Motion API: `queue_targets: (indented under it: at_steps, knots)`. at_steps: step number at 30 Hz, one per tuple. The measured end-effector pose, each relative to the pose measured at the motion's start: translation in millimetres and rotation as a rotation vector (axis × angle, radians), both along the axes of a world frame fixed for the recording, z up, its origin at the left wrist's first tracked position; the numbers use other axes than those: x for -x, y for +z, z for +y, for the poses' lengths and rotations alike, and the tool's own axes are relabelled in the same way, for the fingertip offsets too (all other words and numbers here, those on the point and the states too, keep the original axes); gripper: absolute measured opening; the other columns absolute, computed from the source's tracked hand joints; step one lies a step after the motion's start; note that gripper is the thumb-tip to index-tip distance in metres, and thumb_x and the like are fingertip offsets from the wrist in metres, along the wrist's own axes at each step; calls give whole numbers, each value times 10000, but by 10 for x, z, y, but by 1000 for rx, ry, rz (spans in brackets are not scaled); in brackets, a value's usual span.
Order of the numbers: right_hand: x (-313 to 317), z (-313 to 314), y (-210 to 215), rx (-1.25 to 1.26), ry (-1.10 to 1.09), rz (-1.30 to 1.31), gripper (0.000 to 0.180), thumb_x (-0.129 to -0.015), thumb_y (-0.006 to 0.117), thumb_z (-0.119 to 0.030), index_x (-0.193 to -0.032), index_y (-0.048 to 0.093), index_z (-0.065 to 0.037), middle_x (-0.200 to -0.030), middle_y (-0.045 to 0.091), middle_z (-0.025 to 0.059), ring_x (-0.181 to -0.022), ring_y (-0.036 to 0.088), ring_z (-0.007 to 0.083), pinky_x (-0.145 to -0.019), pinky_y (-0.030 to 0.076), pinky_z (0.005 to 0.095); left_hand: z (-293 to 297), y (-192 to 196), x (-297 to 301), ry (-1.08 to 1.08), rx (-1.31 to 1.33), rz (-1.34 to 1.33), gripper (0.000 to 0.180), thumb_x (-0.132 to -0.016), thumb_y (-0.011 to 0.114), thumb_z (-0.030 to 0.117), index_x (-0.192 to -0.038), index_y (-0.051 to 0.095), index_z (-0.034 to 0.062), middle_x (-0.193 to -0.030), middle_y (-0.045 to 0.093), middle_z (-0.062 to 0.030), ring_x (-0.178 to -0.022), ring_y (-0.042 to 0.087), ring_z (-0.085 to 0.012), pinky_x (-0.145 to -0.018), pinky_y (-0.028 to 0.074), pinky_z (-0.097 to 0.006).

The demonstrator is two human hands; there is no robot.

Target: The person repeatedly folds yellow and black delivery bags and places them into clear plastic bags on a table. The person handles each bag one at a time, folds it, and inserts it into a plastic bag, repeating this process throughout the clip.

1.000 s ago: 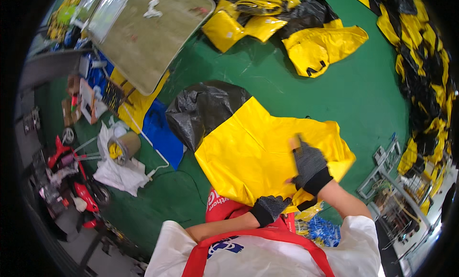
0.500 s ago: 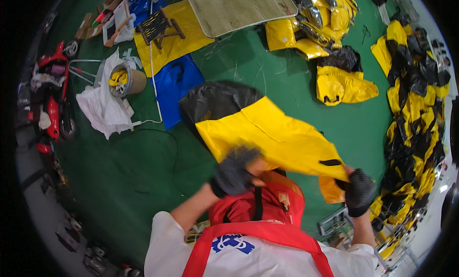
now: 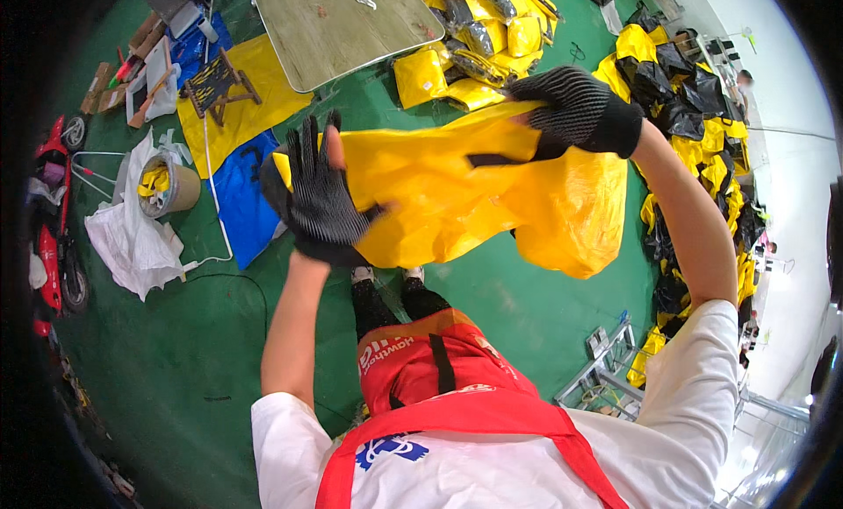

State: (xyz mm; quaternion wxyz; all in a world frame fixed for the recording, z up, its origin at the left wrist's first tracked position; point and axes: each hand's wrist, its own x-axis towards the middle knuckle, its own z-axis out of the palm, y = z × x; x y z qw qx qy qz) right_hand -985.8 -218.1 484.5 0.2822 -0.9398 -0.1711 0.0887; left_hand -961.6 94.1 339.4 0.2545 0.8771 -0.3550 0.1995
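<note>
A large yellow bag (image 3: 439, 197) of shiny, pliable sheet is stretched in front of my chest, above the floor. Its black end shows behind my left hand (image 3: 323, 193), which wears a black ribbed glove. The fingers of that hand are stretched out, the thumb stands apart, and the palm lies against the bag. Gloved the same way, my right hand (image 3: 575, 114) is closed on the bag's upper right edge, next to a black strap. Below the right hand the yellow sheet bulges out and hangs down.
A wood-topped table (image 3: 342, 35) stands ahead, with a pile of wrapped yellow packs (image 3: 479, 48) beside it. More yellow-and-black bags (image 3: 685, 131) are heaped along the right. On the left are a bucket (image 3: 180, 188), a folding stool (image 3: 215, 83) and a red scooter (image 3: 53, 228).
Both hands have risen and moved farther out with the bag, the right one most. My left hand has spread its fingers. The view has shifted, and my feet now show.
</note>
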Motion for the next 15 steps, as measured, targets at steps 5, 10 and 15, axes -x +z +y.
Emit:
queue_targets:
  at_steps: [5,10,15]
  knots:
    - [481,271,397,300,340,-27,340,-677,746,-233,-985,657,-117,-742,632,129,-688,624,279,-650,496,360,702,-989,-301,-128,-565,380,667,-551,764,412,-1093,580,70,-1206,523,-157,-1202,417,-336,-1061,225,-471]
    - [1405,-118,112,353,142,157,359,-655,738,-323,-953,659,-138,-673,617,114,-581,604,292,-541,478,368,1434,-1368,1167,-33,-153,493,322,-543,670,83,-863,637,66,-1012,615,-140,-1110,520,-294,-876,452,-420]
    - [1348,-701,174,171,-88,453,346,-579,810,-261,-842,679,-79,-732,647,107,-676,642,272,-629,502,342,1580,-232,1625,195,70,179,167,-701,663,160,-855,625,108,-843,615,-133,-783,607,-298,-717,483,-423]
